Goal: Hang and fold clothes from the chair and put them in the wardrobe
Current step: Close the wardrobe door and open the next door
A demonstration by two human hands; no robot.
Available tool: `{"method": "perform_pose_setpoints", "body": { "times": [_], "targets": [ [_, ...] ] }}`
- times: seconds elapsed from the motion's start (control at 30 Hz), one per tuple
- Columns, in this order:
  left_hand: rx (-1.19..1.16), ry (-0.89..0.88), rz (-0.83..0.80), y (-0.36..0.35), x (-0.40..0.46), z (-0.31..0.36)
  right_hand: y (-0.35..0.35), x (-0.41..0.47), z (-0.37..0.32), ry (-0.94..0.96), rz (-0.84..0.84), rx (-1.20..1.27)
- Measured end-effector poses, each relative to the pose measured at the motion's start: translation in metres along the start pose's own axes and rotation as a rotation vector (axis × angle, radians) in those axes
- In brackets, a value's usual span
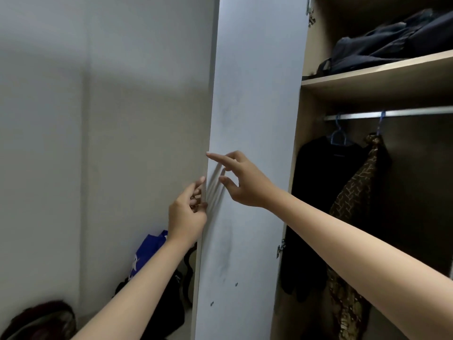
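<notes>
Wardrobe door point(247, 99) stands open, edge-on before me | left hand point(187, 213) pinches its free edge | right hand point(241, 181) spread, fingertip touching its face | advice: swing by the edge, slowly, thumb outside the hinge point(281, 247) gap | clothes hang on the rail point(392, 114) right of the door.

A home bedroom: an open wardrobe point(316, 99) with hung clothes point(316, 192), a shelf point(382, 77), bags point(157, 285) on the floor.

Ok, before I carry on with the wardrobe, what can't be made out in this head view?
- Left hand: fingertips hidden behind the door edge.
- Chair with clothes: outside the frame.
- Bag on the shelf: cut off by the right edge.
- Rail: right part cut off.
- Black garment: details lost in shadow.
</notes>
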State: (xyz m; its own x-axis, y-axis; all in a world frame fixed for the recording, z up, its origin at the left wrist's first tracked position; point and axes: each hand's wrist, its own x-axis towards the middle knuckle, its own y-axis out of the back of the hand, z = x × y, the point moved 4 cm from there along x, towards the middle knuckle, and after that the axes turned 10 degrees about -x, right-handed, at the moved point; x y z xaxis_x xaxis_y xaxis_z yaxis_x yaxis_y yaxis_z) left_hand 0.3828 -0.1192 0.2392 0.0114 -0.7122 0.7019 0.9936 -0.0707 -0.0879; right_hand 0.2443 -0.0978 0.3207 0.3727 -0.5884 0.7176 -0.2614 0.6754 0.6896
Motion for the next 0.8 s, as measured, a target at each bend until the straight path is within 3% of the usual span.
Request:
{"method": "perform_pose_setpoints", "body": {
  "times": [0.27, 0.5, 0.8],
  "targets": [
    [-0.189, -0.031, -0.116, -0.063, -0.054, 0.037, 0.074, -0.061, 0.015, -0.078, 0.12, -0.038],
    [-0.322, -0.061, -0.317, -0.157, -0.098, 0.063, 0.154, -0.147, 0.05, -0.192, 0.168, -0.059],
    [-0.231, -0.202, -0.518, -0.267, -0.119, 0.072, 0.208, -0.213, 0.108, -0.439, 0.169, -0.237]
  ]
}}
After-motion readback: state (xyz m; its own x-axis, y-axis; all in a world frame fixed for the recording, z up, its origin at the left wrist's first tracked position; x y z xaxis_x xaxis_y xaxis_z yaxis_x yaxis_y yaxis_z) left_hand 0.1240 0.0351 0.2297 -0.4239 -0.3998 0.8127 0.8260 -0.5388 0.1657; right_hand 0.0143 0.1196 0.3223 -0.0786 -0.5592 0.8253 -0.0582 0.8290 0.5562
